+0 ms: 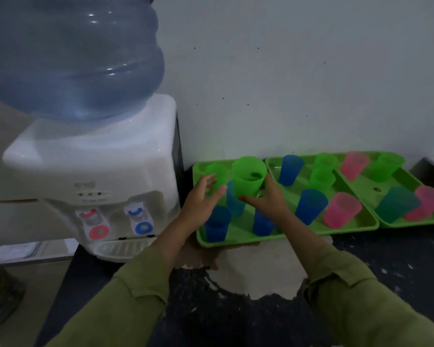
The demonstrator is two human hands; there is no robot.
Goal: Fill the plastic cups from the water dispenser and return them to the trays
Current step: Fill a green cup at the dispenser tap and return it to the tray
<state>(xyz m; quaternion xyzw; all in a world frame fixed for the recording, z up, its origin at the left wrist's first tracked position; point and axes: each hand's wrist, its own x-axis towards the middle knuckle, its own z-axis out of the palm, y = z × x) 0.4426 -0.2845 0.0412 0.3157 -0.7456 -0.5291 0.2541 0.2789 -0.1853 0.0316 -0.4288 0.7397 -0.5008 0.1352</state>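
My right hand (pixel 267 200) grips a green plastic cup (pixel 248 175) from below, lifted above the left green tray (pixel 236 240). My left hand (pixel 202 196) is beside the cup with fingers spread and relaxed, its thumb close to the cup's side, holding nothing. Under my hands the left tray holds another green cup (pixel 217 171) and several blue cups (pixel 216 225). The white water dispenser (pixel 93 166) stands at the left with a red tap (pixel 92 217) and a blue tap (pixel 138 214) over a drip tray (pixel 122 247).
Two more green trays, the middle tray (pixel 361 221) and the right tray (pixel 411 222), carry blue, green, pink and teal cups. A large blue water bottle (pixel 73 53) tops the dispenser. The dark counter (pixel 236 316) has a pale worn patch. A white wall is behind.
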